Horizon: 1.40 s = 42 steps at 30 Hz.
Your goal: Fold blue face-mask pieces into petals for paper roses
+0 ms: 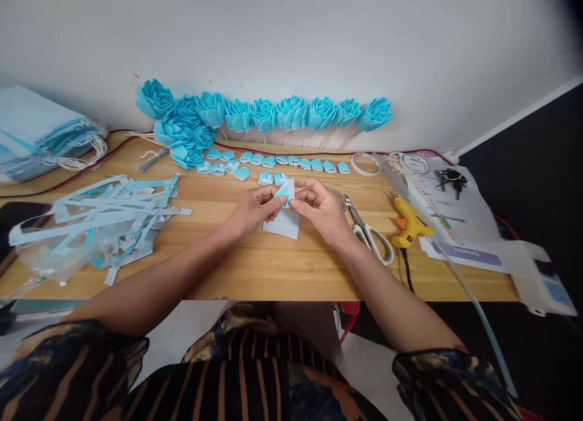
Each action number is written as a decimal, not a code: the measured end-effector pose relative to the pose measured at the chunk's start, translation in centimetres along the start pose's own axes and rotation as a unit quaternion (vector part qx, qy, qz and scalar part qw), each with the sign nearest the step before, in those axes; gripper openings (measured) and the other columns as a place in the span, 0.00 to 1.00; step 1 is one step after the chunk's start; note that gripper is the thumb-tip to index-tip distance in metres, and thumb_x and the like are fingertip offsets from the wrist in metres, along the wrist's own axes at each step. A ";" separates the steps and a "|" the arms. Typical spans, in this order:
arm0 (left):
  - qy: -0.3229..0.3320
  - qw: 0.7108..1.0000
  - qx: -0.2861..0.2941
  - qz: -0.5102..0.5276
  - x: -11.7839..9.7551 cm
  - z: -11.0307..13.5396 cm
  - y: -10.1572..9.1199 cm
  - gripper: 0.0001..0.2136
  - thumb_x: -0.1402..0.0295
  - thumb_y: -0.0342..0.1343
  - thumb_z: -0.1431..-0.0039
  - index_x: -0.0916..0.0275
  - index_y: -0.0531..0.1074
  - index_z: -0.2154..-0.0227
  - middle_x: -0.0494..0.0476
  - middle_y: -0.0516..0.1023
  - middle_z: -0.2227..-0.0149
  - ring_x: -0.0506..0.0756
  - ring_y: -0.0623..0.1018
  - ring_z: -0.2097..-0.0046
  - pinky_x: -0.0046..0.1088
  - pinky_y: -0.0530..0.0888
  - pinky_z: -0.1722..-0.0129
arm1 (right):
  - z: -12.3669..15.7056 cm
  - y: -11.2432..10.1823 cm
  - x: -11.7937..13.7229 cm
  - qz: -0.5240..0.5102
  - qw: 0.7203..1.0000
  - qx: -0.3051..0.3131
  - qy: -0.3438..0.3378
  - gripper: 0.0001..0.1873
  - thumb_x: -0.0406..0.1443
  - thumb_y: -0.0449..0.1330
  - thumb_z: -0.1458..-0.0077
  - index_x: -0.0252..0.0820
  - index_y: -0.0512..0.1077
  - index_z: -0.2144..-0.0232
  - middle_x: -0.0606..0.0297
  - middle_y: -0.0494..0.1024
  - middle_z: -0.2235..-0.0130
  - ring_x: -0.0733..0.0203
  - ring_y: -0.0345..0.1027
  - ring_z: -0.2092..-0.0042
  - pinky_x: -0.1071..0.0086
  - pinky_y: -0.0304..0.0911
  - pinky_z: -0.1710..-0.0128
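Note:
Between my two hands, above the middle of the wooden table, is a small folded piece of light blue fabric (286, 192) with a pointed top. My left hand (257, 209) is closed, pinching its left side between thumb and fingers. On the other side my right hand (319, 208) pinches its right edge. Under the hands lies a pale, flat rectangular piece (282, 223). Just beyond them sit two folded blue petals (266, 178), and farther back a row of similar folded petals (294, 161) runs across the table.
Blue flowers (291, 112) on sticks lean along the wall. Fabric strips (132, 211) heap at left, near stacked masks (40, 129). Scissors (376, 242), a yellow glue gun (410, 223), a tape roll (365, 163), keys (452, 179) and papers (460, 226) lie at right.

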<state>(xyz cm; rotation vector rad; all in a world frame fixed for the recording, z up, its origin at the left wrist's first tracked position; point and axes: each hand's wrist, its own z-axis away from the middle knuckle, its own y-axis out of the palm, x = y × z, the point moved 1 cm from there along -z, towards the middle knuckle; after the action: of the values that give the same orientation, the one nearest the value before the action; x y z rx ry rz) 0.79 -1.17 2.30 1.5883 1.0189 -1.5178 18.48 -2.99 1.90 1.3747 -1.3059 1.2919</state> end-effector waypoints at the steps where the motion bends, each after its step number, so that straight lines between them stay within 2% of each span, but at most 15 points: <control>1: -0.001 1.000 0.000 -0.002 0.0 0.0 0.0 0.20 0.52 0.61 0.47 0.62 0.63 0.79 0.47 0.66 0.81 0.45 0.66 0.79 0.22 0.64 0.77 | 0.0 0.0 -0.1 -0.005 1.000 0.007 0.005 0.19 0.42 0.67 0.51 0.44 0.72 0.56 0.69 0.78 0.68 0.64 0.71 0.66 0.69 0.65 0.64; 6: -0.002 1.000 0.002 -0.022 0.0 0.0 -0.1 0.16 0.56 0.59 0.45 0.63 0.64 0.78 0.48 0.68 0.80 0.45 0.68 0.78 0.21 0.65 0.77 | 0.0 0.0 -0.3 0.006 1.000 0.004 -0.002 0.11 0.42 0.67 0.50 0.43 0.76 0.68 0.68 0.78 0.69 0.65 0.69 0.67 0.69 0.65 0.65; 12: 0.005 1.000 0.002 -0.028 0.1 0.0 0.1 0.14 0.59 0.59 0.45 0.63 0.66 0.77 0.48 0.69 0.79 0.45 0.68 0.77 0.21 0.65 0.77 | 0.0 0.0 -0.3 0.005 1.000 0.008 0.000 0.11 0.42 0.67 0.50 0.43 0.75 0.67 0.67 0.78 0.69 0.65 0.69 0.67 0.69 0.66 0.65; 17: -0.025 0.999 0.002 -0.028 0.0 0.0 0.0 0.13 0.60 0.59 0.46 0.63 0.66 0.77 0.47 0.69 0.80 0.45 0.68 0.78 0.20 0.66 0.78 | 0.1 -0.1 0.1 0.024 1.000 0.001 0.004 0.10 0.43 0.65 0.48 0.42 0.75 0.68 0.69 0.76 0.71 0.65 0.67 0.68 0.70 0.64 0.66; 22: -0.048 0.997 0.030 -0.043 -0.1 0.1 0.2 0.13 0.61 0.59 0.47 0.63 0.65 0.79 0.47 0.68 0.82 0.45 0.67 0.79 0.20 0.64 0.78 | 0.2 -0.1 0.6 0.029 1.000 0.004 -0.006 0.11 0.43 0.66 0.49 0.42 0.75 0.69 0.70 0.73 0.73 0.66 0.64 0.69 0.71 0.61 0.67; 25: -0.043 0.996 0.048 -0.062 0.0 0.2 0.3 0.14 0.61 0.59 0.47 0.63 0.65 0.80 0.47 0.67 0.82 0.45 0.65 0.79 0.20 0.62 0.78 | 0.2 0.0 0.4 0.030 0.999 0.018 0.001 0.11 0.43 0.67 0.50 0.42 0.75 0.68 0.70 0.74 0.72 0.66 0.65 0.69 0.70 0.61 0.67; 29: -0.033 0.995 0.069 -0.071 0.1 0.3 0.4 0.14 0.62 0.59 0.48 0.63 0.64 0.81 0.47 0.66 0.82 0.45 0.65 0.79 0.21 0.60 0.78 | 0.3 0.0 0.2 0.059 0.998 0.003 -0.005 0.10 0.42 0.66 0.50 0.42 0.75 0.69 0.70 0.73 0.73 0.66 0.63 0.71 0.70 0.60 0.70; 35: -0.050 0.995 0.076 -0.043 0.2 0.1 0.2 0.13 0.62 0.60 0.48 0.63 0.64 0.81 0.47 0.67 0.82 0.45 0.65 0.79 0.21 0.62 0.78 | 0.7 0.2 1.0 0.153 0.984 -0.028 -0.083 0.04 0.37 0.64 0.47 0.43 0.75 0.70 0.69 0.75 0.73 0.66 0.65 0.71 0.70 0.61 0.69; 42: -0.076 0.994 0.081 0.011 0.3 0.0 -0.1 0.13 0.60 0.61 0.48 0.63 0.67 0.78 0.48 0.69 0.82 0.45 0.67 0.79 0.21 0.63 0.78 | 0.9 0.0 1.4 0.278 0.933 -0.028 -0.225 0.07 0.34 0.60 0.41 0.47 0.78 0.66 0.65 0.82 0.64 0.59 0.73 0.63 0.63 0.67 0.59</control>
<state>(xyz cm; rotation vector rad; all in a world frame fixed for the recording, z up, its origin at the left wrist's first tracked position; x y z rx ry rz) 0.69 -1.08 1.96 1.5591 0.8086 -1.7161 18.50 -4.05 3.13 1.3569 -2.1471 1.3190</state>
